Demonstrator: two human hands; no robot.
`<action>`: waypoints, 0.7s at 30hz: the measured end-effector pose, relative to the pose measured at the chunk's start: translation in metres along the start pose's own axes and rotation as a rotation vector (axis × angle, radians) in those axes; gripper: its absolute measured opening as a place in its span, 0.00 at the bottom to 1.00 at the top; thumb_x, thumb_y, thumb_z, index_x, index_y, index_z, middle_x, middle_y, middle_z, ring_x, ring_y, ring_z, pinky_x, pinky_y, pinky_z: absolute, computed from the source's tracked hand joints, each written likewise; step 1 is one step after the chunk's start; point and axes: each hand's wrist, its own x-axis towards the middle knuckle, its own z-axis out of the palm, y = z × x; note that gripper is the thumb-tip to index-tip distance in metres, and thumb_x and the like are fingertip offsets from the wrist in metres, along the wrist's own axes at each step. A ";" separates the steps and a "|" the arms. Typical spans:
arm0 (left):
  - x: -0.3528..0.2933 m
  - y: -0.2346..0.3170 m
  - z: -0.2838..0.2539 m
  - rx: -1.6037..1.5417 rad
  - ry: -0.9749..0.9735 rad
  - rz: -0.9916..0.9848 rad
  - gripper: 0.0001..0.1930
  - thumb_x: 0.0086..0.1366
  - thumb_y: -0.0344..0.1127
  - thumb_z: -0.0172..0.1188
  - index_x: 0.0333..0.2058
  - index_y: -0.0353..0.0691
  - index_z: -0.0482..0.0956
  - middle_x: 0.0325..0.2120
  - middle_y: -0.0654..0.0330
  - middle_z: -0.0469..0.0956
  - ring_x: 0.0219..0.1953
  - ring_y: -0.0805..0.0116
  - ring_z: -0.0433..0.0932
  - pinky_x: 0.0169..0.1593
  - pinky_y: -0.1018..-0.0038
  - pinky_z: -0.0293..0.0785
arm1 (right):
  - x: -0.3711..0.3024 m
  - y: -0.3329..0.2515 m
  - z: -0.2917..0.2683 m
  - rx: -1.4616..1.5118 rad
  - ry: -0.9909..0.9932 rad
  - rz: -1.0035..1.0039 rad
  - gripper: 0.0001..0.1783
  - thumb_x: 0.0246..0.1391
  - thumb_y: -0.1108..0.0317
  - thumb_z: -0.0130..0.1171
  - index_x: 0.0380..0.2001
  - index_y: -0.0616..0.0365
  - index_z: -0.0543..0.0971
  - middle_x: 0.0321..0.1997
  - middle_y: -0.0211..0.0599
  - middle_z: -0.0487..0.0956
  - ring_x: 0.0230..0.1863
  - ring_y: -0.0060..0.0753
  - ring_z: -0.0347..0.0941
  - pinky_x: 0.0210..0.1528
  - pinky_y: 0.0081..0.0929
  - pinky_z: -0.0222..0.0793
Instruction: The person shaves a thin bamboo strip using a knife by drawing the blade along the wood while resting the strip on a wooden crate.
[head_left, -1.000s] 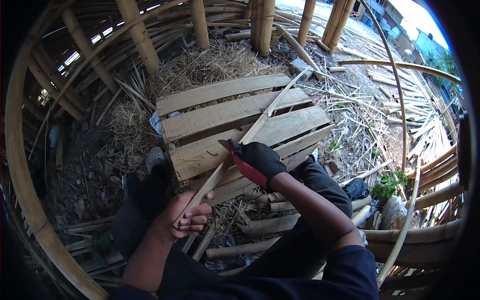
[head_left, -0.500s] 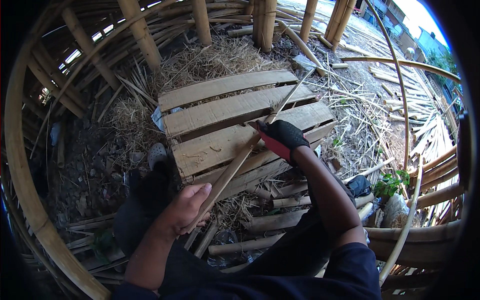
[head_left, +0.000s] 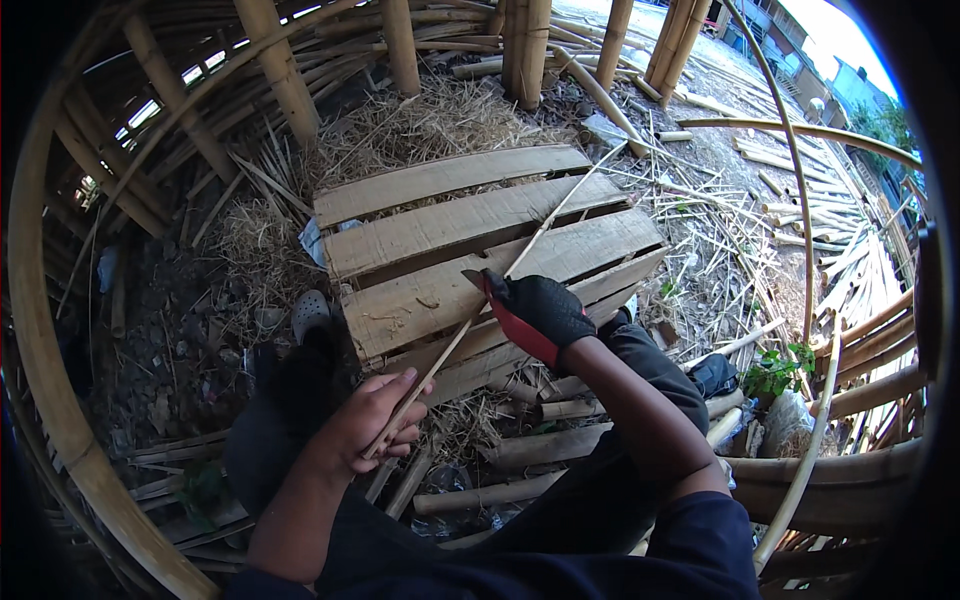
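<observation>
left hand point(head_left: 372, 425) bare, fingers closed around near end of bamboo strip point(head_left: 520, 262) | right hand point(head_left: 540, 312) gloved, clenched on strip mid-length, blade at glove | strip runs diagonally over wooden pallet point(head_left: 430, 235), far tip past its edge

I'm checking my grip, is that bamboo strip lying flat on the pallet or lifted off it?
Lifted at the near end: the bamboo strip slants from the bare left hand, past the gloved right hand, over the wooden pallet.
</observation>
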 end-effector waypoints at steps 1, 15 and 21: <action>0.001 0.000 0.000 -0.007 -0.015 0.004 0.15 0.79 0.47 0.41 0.42 0.42 0.68 0.11 0.72 0.59 0.07 0.85 0.53 0.11 0.86 0.49 | 0.005 0.002 -0.006 -0.001 -0.007 -0.006 0.44 0.66 0.32 0.32 0.30 0.60 0.84 0.30 0.58 0.81 0.41 0.63 0.79 0.48 0.52 0.73; 0.000 0.000 -0.007 -0.134 -0.169 -0.043 0.14 0.79 0.47 0.41 0.42 0.44 0.68 0.10 0.72 0.58 0.07 0.83 0.52 0.11 0.84 0.49 | -0.017 -0.021 0.009 -0.066 -0.055 -0.032 0.43 0.70 0.38 0.28 0.26 0.60 0.84 0.28 0.55 0.82 0.34 0.59 0.81 0.44 0.50 0.76; 0.001 0.000 -0.004 -0.132 -0.170 -0.043 0.14 0.79 0.48 0.41 0.41 0.44 0.68 0.10 0.72 0.58 0.07 0.83 0.52 0.10 0.84 0.47 | -0.009 -0.013 -0.014 -0.065 -0.003 0.085 0.39 0.70 0.42 0.30 0.30 0.61 0.84 0.26 0.52 0.82 0.33 0.60 0.80 0.43 0.51 0.75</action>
